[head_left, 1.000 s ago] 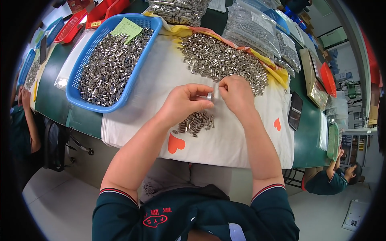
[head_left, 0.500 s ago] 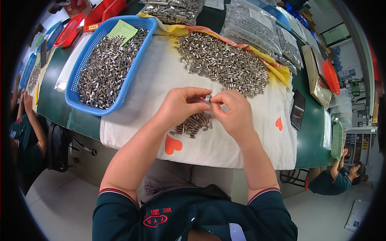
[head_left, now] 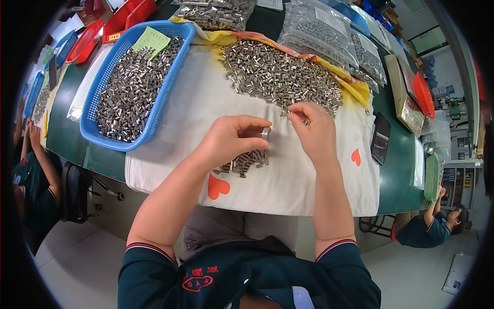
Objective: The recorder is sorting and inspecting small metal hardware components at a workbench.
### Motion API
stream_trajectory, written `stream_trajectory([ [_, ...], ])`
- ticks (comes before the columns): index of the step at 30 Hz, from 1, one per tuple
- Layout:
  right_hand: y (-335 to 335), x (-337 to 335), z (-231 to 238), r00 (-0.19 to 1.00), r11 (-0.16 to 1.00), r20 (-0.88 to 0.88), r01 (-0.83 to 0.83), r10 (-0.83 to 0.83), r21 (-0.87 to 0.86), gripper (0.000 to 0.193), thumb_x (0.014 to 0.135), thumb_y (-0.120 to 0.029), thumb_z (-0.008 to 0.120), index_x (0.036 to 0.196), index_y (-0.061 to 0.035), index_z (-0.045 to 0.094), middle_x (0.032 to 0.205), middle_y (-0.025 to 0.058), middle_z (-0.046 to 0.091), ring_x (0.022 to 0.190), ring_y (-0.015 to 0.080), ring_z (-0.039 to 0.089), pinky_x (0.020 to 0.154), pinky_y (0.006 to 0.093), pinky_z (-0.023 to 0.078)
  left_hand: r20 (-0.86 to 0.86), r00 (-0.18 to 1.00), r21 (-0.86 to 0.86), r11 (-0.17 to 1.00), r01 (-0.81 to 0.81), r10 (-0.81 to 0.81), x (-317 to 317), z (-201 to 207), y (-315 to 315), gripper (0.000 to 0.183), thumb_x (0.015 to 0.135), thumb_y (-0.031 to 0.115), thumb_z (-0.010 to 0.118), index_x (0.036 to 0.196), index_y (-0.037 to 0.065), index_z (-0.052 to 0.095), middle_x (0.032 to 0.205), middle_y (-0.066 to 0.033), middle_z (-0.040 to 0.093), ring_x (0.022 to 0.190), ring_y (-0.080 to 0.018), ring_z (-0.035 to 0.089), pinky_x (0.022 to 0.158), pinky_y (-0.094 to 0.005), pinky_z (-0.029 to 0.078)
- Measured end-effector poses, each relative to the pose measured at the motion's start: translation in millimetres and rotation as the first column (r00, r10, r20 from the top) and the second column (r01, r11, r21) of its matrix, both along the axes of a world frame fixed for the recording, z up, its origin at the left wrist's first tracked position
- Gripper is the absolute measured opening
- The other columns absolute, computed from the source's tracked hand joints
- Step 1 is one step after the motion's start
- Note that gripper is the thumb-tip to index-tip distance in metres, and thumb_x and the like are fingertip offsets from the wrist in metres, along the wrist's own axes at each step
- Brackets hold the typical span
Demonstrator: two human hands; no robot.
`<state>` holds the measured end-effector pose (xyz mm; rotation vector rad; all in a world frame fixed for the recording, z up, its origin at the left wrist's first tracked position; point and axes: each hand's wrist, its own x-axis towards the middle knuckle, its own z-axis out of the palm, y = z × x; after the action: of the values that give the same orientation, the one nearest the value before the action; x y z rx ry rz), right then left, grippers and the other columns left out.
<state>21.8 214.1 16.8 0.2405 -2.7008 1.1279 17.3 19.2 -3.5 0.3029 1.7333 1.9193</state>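
Observation:
Between the thumb and forefinger of my left hand (head_left: 229, 138) a small silver metal ring (head_left: 265, 134) is pinched upright. My right hand (head_left: 316, 131) is at the near edge of a large heap of small metal cylinders (head_left: 278, 69), its thumb and forefinger pressed together. Whether a cylinder sits in that pinch is too small to tell. Below my left hand lies a smaller pile of the same metal cylinders (head_left: 246, 164), partly hidden by the fingers. Both heaps rest on a white cloth (head_left: 288, 185) with orange hearts.
Left of the cloth stands a blue basket (head_left: 172, 77) full of metal cylinders, with a green paper slip (head_left: 152, 41) on top. Clear bags of metal parts (head_left: 316, 36) line the back. A dark phone (head_left: 380, 138) lies at the right. Co-workers sit at both sides.
My right hand has left the ring and moved up and right to the big heap's near edge. My left hand still holds the ring in nearly the same place.

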Motion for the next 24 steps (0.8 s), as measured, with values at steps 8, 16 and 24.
stream_trajectory([
  [8, -9, -10, -23, 0.986, 0.902, -0.169, 0.069, 0.005, 0.427, 0.01, 0.07, -0.008, 0.061, 0.079, -0.0107, 0.064, 0.077, 0.0028, 0.054, 0.081, 0.0215, 0.051, 0.074, 0.0345, 0.039, -0.001, 1.0, -0.003, 1.0, 0.013, -0.013, 0, -2, -1, 0.033, 0.073, 0.003, 0.068, 0.105, 0.002, 0.06, 0.085, 0.0, 0.061, 0.077, -0.005, 0.055, 0.07, -0.0204, 0.047],
  [16, -14, -1, -13, 0.998, 0.997, -0.061, 0.017, -0.013, 0.075, 0.007, 0.071, -0.007, 0.063, 0.077, -0.0059, 0.062, 0.076, 0.0055, 0.058, 0.076, 0.021, 0.055, 0.068, 0.0334, 0.042, 0.009, 1.0, 0.004, 1.0, 0.022, -0.022, -5, 0, -4, 0.034, 0.075, -0.004, 0.062, 0.109, -0.002, 0.055, 0.09, -0.0037, 0.061, 0.079, -0.0086, 0.058, 0.071, -0.0214, 0.049],
  [24, -24, 17, 6, 0.983, 0.951, 0.091, -0.126, 0.157, -0.282, 0.008, 0.074, -0.003, 0.062, 0.082, -0.0014, 0.061, 0.076, 0.0045, 0.061, 0.067, 0.0109, 0.055, 0.063, 0.023, 0.043, 0.082, 0.996, 0.134, 0.989, -0.056, 0.045, -8, -3, -8, 0.036, 0.075, -0.003, 0.062, 0.111, -0.003, 0.053, 0.092, -0.0041, 0.06, 0.081, -0.0093, 0.058, 0.072, -0.0223, 0.048],
])
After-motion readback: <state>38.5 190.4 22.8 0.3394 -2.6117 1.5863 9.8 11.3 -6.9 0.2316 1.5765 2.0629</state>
